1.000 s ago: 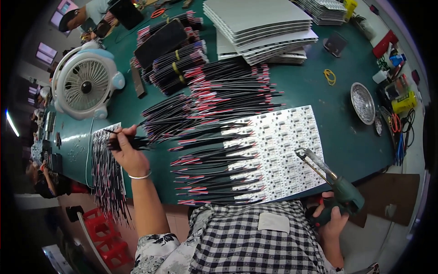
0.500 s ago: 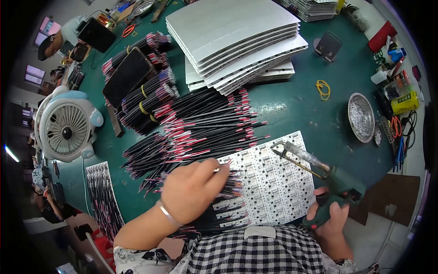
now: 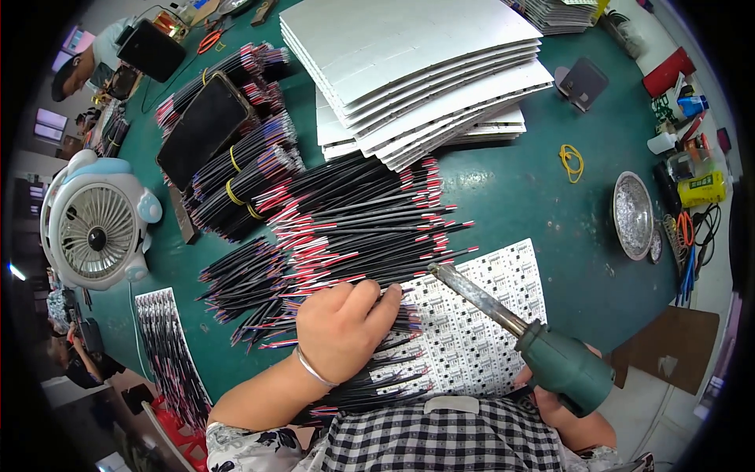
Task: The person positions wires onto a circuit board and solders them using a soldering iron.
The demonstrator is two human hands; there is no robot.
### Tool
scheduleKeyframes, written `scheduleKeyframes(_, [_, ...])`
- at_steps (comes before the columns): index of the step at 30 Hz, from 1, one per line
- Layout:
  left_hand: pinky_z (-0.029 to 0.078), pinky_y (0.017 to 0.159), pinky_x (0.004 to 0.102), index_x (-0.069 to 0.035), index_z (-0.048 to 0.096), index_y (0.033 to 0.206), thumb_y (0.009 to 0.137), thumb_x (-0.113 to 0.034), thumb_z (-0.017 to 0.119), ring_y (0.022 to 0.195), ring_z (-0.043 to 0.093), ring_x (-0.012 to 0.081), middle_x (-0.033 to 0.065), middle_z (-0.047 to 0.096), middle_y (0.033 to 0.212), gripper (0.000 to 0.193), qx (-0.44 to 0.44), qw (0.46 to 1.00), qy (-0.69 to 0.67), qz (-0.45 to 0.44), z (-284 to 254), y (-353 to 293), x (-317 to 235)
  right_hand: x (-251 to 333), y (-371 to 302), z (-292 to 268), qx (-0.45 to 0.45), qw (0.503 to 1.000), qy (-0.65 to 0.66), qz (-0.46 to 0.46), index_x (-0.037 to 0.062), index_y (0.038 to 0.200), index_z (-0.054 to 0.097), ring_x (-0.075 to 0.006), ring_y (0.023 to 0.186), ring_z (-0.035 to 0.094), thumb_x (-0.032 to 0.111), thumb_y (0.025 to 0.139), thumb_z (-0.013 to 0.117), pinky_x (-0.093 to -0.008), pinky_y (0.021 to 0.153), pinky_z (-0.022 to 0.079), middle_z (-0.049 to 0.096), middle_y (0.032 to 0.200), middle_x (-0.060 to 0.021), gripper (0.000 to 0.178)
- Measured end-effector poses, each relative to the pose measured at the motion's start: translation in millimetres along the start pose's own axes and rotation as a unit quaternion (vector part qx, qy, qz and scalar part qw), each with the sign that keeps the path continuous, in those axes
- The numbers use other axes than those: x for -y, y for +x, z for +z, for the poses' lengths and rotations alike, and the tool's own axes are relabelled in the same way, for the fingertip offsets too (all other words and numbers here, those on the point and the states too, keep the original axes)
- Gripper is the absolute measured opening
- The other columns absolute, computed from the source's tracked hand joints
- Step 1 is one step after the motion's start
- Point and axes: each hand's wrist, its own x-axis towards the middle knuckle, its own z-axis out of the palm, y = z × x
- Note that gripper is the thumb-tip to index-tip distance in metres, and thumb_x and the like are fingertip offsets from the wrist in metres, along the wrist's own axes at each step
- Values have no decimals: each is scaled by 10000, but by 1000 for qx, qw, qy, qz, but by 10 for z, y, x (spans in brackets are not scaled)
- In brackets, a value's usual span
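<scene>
A worker's right hand (image 3: 554,405), wrapped around a green soldering gun (image 3: 562,366), has swung the tool leftward over a white circuit-board panel (image 3: 491,315) in the last half-second, apparently bringing its tip to the wiring point. The left hand (image 3: 338,330) bunches its fingers over the panel's upper-left edge, near that tip; whether they pinch a wire cannot be seen. Black wires (image 3: 385,383) lie just beside, ends on the panel.

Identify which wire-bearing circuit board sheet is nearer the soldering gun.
The sheet by the left hand, its right side uncovered; wires mostly cover the leftmost sheet.
</scene>
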Motion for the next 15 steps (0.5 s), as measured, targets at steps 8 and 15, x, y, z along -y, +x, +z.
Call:
scheduleKeyframes(8, [395, 490, 279, -168, 705, 1005, 742, -180, 619, 599, 485, 124, -15, 420, 737, 277, 12, 1000, -15, 14, 32, 11, -34, -284, -241, 277, -2, 977, 190, 95, -20, 1276, 500, -181, 761, 628, 287, 933, 593, -316, 694, 526, 601, 1131, -138, 469])
scheduleKeyframes(15, [415, 491, 279, -162, 704, 1004, 739, -175, 619, 600, 498, 123, -8, 422, 736, 279, 30, 999, -14, 6, 7, 31, -30, -389, -252, 293, 49, 998, 37, 27, -38, 1243, 515, -176, 759, 624, 215, 929, 588, -314, 695, 525, 603, 1059, -129, 410])
